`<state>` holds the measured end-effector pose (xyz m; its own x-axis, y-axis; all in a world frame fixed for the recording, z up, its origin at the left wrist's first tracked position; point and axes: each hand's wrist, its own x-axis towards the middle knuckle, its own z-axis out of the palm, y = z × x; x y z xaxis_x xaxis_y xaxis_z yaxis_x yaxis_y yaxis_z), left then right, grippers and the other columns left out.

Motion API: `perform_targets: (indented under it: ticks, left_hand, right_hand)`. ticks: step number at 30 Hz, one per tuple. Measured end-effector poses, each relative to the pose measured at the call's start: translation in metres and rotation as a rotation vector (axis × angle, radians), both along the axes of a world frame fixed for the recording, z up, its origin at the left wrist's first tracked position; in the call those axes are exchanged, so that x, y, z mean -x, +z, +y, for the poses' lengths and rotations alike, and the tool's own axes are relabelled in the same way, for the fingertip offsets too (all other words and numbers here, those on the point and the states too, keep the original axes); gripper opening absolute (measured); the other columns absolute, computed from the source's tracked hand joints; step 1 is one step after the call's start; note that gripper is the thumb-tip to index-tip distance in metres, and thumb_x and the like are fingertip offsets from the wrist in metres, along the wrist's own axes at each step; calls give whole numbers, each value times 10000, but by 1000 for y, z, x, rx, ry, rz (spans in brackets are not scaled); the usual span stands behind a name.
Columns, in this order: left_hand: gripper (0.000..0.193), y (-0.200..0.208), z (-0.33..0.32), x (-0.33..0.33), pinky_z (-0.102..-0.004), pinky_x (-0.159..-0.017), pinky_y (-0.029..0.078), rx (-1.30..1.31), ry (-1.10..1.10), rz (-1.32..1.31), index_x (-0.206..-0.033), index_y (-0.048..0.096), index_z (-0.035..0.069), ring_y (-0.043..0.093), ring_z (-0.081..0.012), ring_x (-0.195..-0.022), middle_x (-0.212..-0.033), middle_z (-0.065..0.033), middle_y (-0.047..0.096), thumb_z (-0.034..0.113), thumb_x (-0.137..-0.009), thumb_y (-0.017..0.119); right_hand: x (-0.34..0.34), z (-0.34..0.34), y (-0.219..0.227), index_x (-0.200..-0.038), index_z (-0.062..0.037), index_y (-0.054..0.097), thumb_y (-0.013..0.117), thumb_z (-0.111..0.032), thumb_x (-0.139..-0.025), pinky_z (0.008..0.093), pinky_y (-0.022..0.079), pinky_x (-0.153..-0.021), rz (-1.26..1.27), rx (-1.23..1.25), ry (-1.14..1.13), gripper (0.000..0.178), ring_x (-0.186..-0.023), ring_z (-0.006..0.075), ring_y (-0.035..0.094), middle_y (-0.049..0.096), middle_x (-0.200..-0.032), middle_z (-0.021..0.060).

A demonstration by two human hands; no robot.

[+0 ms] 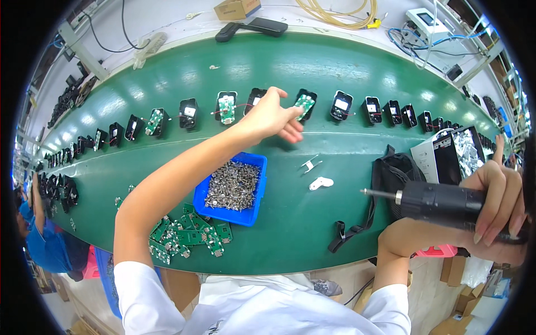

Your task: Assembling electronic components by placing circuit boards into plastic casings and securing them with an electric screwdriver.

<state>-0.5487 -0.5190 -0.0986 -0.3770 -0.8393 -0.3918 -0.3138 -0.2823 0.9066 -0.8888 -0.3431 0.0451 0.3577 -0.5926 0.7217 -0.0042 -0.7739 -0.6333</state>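
My left hand (274, 116) reaches over the row of small black housings with its fingers apart, and I see nothing held in it. Just to its right is a black housing with a green circuit board (305, 105); whether the fingertips touch it I cannot tell. Partly behind the hand sits another black housing (257, 96). To the left, a green circuit board (227, 109) with a red wire lies on its housing. My right hand (497, 204) is wrapped round a black electric screwdriver (441, 202), raised at the right with its bit pointing left.
Below my left forearm stands a blue tray (260, 192) full of screws (231, 187). Loose circuit boards (190, 231) are heaped near the front edge. A white plastic part (321, 183), a black strapped bag (393, 173) and an open box (441, 156) lie rightward. Other people work at both sides.
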Motion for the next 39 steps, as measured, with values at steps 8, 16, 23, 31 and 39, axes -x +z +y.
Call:
perform_targets:
  ticks: [8, 16, 23, 31, 39]
  left_hand:
    - [95, 39, 95, -48, -376, -625, 494, 1290, -177, -539, -948, 621, 72, 622, -254, -671, -814, -80, 662, 113, -896, 689]
    - [116, 10, 154, -87, -358, -687, 493, 1115, -415, -819, -905, 599, 58, 593, -240, -736, -854, -70, 626, 79, -857, 702]
    - [148, 9, 165, -86, -337, -718, 518, 1007, -74, -551, -949, 700, 32, 634, -241, -792, -945, -76, 694, 25, -813, 759]
    - [139, 0, 175, -83, -327, -702, 504, 910, 50, -458, -908, 701, 35, 618, -209, -760, -906, -46, 711, 24, -799, 786]
    - [160, -8, 176, -85, -306, -696, 503, 705, 164, -401, -852, 679, 30, 630, -190, -767, -927, -47, 734, 1, -771, 814]
  right_hand:
    - [-103, -80, -15, -999, -65, 664, 533, -346, -1051, 263, 469, -402, -808, 42, -131, 315, -383, 171, 552, 673, -646, 95]
    - [-63, -184, -88, -801, -43, 629, 631, -276, -999, 257, 446, -386, -658, 101, -696, 307, -388, 151, 542, 654, -613, 77]
    - [-41, -198, -112, -783, -35, 613, 647, -266, -985, 266, 431, -368, -707, 44, -817, 308, -383, 151, 537, 643, -598, 83]
    - [-40, -205, -119, -778, -34, 613, 642, -274, -985, 269, 431, -370, -770, 10, -785, 318, -378, 156, 534, 631, -586, 82]
    - [-36, -201, -132, -755, -38, 612, 612, -311, -991, 267, 438, -392, -726, -39, -733, 360, -393, 159, 536, 622, -582, 84]
